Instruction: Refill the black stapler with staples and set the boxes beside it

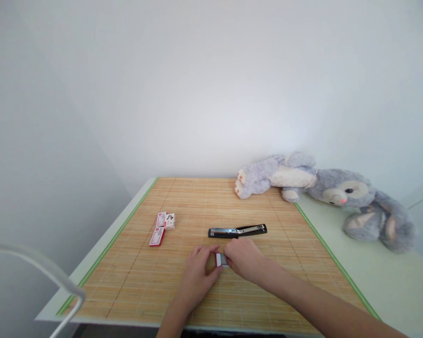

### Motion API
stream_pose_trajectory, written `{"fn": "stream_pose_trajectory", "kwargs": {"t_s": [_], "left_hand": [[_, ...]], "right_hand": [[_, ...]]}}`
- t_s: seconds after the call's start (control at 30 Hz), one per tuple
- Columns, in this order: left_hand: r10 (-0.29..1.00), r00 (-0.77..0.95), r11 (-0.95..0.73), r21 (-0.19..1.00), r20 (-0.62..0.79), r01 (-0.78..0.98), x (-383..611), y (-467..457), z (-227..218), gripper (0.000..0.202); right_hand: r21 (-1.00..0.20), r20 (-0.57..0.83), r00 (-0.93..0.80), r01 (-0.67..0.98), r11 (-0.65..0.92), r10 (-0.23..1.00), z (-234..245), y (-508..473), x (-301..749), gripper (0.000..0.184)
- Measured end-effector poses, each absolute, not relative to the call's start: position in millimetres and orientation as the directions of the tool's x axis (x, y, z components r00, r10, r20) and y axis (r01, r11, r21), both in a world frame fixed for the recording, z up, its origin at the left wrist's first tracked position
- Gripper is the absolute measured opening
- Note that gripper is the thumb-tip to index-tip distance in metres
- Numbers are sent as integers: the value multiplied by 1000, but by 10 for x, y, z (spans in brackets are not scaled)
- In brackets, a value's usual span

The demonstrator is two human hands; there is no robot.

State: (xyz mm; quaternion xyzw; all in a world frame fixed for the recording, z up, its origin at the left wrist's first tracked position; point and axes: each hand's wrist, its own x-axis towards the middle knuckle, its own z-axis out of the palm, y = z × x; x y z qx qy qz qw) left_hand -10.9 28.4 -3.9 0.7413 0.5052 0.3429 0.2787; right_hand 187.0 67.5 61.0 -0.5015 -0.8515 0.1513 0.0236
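Both my hands meet over the middle of a bamboo mat (134, 277). Between them is a small white and red staple box (221, 259); my left hand (196, 272) pinches its left end and my right hand (244, 259) grips its right end. Just beyond my hands lies a black stapler (237, 231), swung open flat so its metal staple channel shows. Off to the left on the mat lie two more small red and white staple boxes (165, 220) and a flat red packet (157, 236).
A grey and cream plush rabbit (324, 190) lies on its side at the back right, partly on the pale green table (380, 277). A white wall rises behind. A curved white bar (42, 270) crosses the lower left corner.
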Motion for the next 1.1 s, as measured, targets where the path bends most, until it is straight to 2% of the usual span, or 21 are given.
{"fn": "stream_pose_trajectory", "kwargs": {"t_s": [0.17, 0.3, 0.47, 0.53, 0.67, 0.8, 0.93, 1.1], "left_hand": [[942, 253, -328, 762, 220, 559, -119, 274, -41, 48], [946, 255, -313, 767, 200, 561, -130, 286, -55, 52], [945, 260, -314, 764, 197, 563, -122, 299, -71, 54], [945, 246, -320, 754, 214, 574, -120, 297, -73, 55], [953, 210, -303, 717, 219, 628, -129, 291, -55, 53], [952, 250, -299, 702, 176, 646, -120, 289, -17, 49], [943, 300, -311, 706, 144, 637, -80, 302, 14, 40], [939, 320, -311, 705, 125, 637, -56, 290, 16, 43]], "right_hand": [[-361, -60, -509, 813, 457, 858, 641, 679, 2022, 11], [-449, -30, -460, 799, 399, 887, 580, 624, 2253, 14], [-720, 9, -351, 648, 250, 936, 338, 477, 2514, 20], [-766, 9, -323, 606, 214, 946, 271, 433, 2585, 19], [-771, 13, -264, 612, 178, 964, 252, 395, 2706, 20], [-746, 15, -283, 636, 199, 959, 290, 383, 2787, 39], [-694, 8, -336, 676, 247, 942, 313, 384, 2696, 24], [-661, 12, -380, 691, 292, 925, 321, 424, 2454, 24]]}}
